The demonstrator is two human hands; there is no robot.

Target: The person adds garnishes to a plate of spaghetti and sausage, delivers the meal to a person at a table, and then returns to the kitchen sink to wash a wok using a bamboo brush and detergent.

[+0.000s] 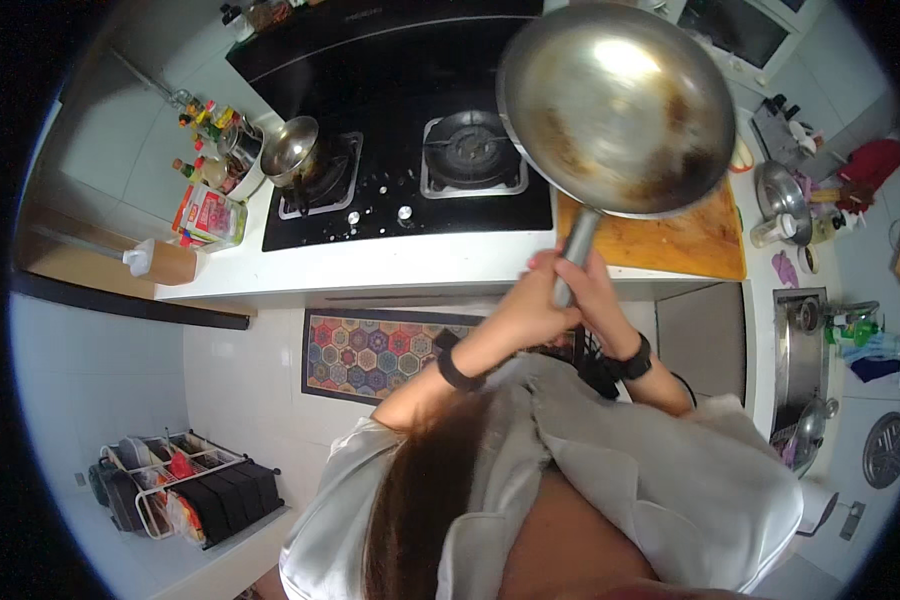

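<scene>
Steel wok (618, 105), wide and likely heavy, is lifted above the wooden board (690, 245) beside the black stove (390, 120). Both hands, left hand (530, 310) and right hand (592, 290), clamp its grey handle (575, 250), the natural hold; two-handed support suits the weight.

Wok (618, 105) silver, brown scorch patches. Hob (370, 90) glossy black. Cutting board (685, 243) orange-tan. Floor mat (375, 352) multicoloured hexagons (dark border). Wristbands (455, 372) black. Counter (370, 268) white.
</scene>
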